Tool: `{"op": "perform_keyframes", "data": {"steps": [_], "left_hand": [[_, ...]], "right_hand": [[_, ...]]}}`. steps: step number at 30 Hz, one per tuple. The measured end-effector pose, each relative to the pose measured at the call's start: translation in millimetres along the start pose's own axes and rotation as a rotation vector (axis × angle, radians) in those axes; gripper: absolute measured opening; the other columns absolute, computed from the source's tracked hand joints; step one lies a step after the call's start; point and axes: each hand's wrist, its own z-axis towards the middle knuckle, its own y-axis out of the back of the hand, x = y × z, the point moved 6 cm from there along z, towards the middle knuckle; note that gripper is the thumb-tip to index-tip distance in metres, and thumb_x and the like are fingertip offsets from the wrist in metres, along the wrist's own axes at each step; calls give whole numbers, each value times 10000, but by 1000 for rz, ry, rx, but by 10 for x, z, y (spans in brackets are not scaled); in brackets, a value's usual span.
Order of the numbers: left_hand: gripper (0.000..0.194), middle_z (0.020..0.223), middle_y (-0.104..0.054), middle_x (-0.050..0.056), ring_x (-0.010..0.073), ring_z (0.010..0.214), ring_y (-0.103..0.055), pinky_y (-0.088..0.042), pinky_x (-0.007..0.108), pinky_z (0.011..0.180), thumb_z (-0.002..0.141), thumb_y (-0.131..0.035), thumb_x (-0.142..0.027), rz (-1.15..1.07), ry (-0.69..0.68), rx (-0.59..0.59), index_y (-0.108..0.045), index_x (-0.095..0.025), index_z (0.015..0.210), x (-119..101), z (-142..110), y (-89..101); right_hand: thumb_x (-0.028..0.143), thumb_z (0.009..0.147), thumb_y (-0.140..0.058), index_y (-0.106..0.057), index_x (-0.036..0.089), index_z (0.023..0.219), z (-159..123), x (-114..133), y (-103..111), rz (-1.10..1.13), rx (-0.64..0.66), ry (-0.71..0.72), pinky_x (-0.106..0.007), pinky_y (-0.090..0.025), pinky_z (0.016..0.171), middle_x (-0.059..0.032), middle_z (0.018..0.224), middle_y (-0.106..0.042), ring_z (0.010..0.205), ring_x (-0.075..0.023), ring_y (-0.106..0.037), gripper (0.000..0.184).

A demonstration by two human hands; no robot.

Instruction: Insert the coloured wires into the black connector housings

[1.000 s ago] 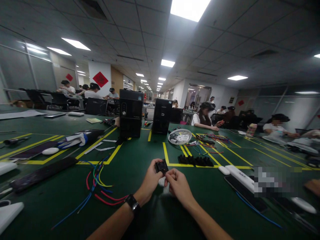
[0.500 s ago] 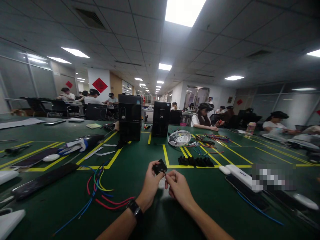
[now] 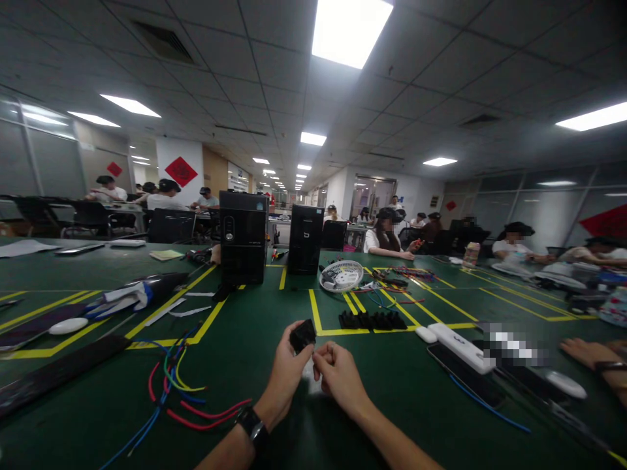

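Head view: above the green bench [image 3: 272, 316], toward its near edge, the left hand [image 3: 283, 367] has its grip closed round a small dark part [image 3: 302, 335], thumb on the near side and fingers behind, so the part sits up in the fingertips, tilted and clear of the surface. The right hand [image 3: 340, 375] is just beside it, thumb and fingertips drawn together by the left thumb; whether anything small is pinched in that grip I cannot tell. A dark watch [image 3: 252, 425] circles the left wrist. Beyond the hands, toward the far edge, a row of black pieces [image 3: 372, 320] lies along a yellow tape line, with a white round basket [image 3: 341, 276] behind it and two black computer towers, one on the left [image 3: 242, 238] and one on the right [image 3: 305, 240], standing upright nearer the far edge. Toward the left edge spreads a bundle of coloured wires [image 3: 169, 372]. On the right side lie a white oblong device [image 3: 463, 348], a flat black slab [image 3: 465, 376] and a blue wire [image 3: 490, 403]; another person's hand [image 3: 582, 352] rests farther toward the right edge.
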Motion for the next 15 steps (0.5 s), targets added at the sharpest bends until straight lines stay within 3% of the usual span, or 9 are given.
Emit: {"op": "perform_keyframes", "data": {"steps": [8,15], "left_hand": [[607,1094,-636,116,238,1031,-619,-465,384,899,718,-678,-262,-15,60,75,-345,-205,1223,8,29,22],[665,1057,-654,106,239,1011,-636,-470,380,910,693,-699,-248,15,21,123,-316,-214,1236,14,46,22]], "right_hand": [[328,828,-498,-478,181,760,-14,17,6,-27,-5,51,-160,-269,335,46,511,-563,328,-50,-376,164],[311,816,-518,-487,183,751,-21,22,-1,-28,-9,42,-162,-279,353,45,504,-572,342,-60,-397,147]]}}
